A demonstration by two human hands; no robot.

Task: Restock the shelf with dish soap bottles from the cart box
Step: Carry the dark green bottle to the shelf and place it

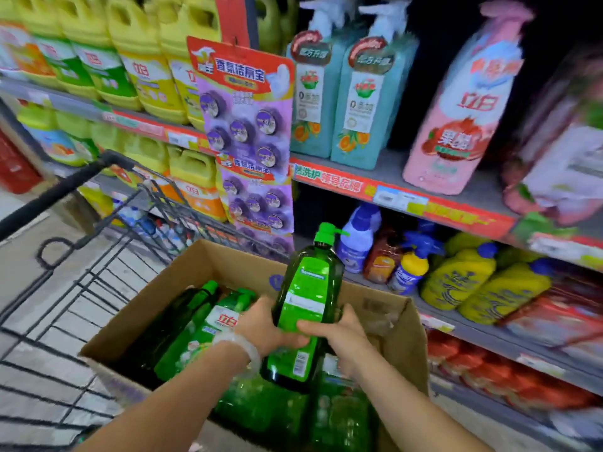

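The shelving (408, 197) fills the far and right side of my view, tiers running away to the right, each fronted with red price strips. The upper tier on the right holds teal pump bottles (355, 102) and a pink bottle (463, 119) with a dark gap behind and between them; I judge that gap to be where stock is wanted, though I can't be sure which slot is meant for this product. Yellow jugs (143, 66) crowd the far left tiers.

Nearer, the wire cart (107, 256) sits on the left, pulled close beside the shelf so the reach from box to tier is short. The cardboard box (401, 324) rests in it with its flaps open, and several green bottles (195, 327) lie on their sides inside, packed flat.

The one green dish soap bottle (306, 305) I have up is raised above the box, near upright and leaning slightly right, pump cap pointing toward the shelf. Its back label faces me.

My left hand (264, 324) is curled round the left side of its lower body, and my right hand (339, 331) wraps the right side, thumb lying across the front. Two hands because the bottle looks full and slick; a grip low on the body keeps the top free to lead into the shelf.
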